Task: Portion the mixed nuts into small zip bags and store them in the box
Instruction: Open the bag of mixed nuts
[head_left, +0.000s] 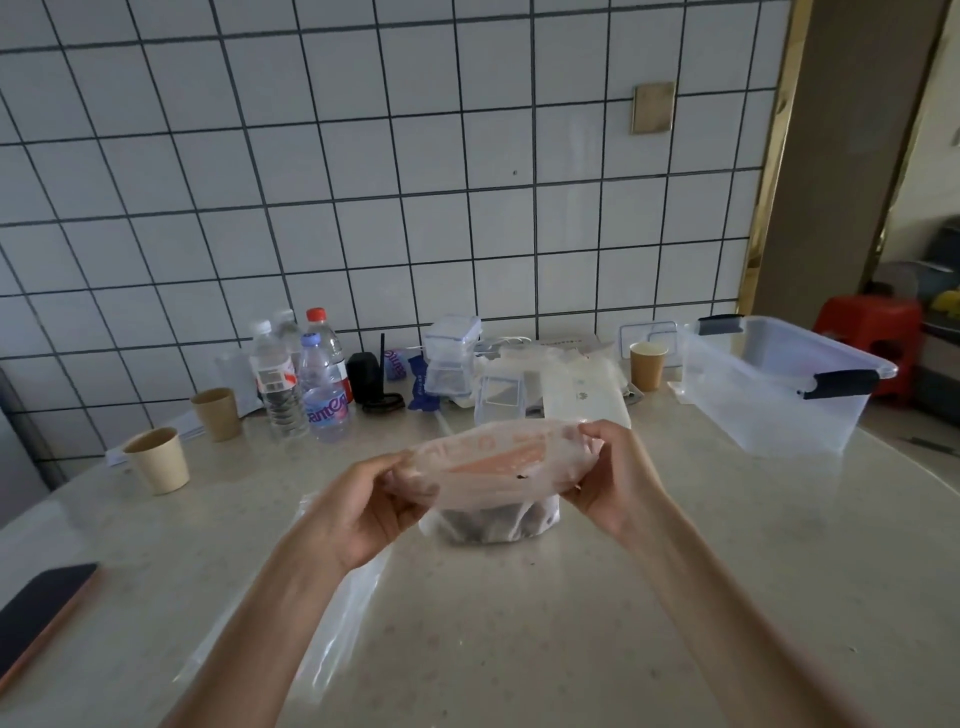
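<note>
A translucent white plastic bag with red print (493, 470) stands on the table's middle, dark nuts showing through its lower part. My left hand (366, 506) pinches the bag's left rim and my right hand (618, 475) pinches its right rim, holding the mouth stretched wide between them. Clear zip bags (337, 618) lie flat on the table under my left forearm. The clear storage box with dark latches (779, 382) sits open at the right, with nothing visible inside.
Water bottles (306, 379), paper cups (158, 460) (648, 365), small clear containers (449, 358) and a white packet (582, 400) line the back of the beige table (519, 623) by the tiled wall. A dark phone (44, 605) lies at the front left. A red stool (867, 332) stands beyond the box.
</note>
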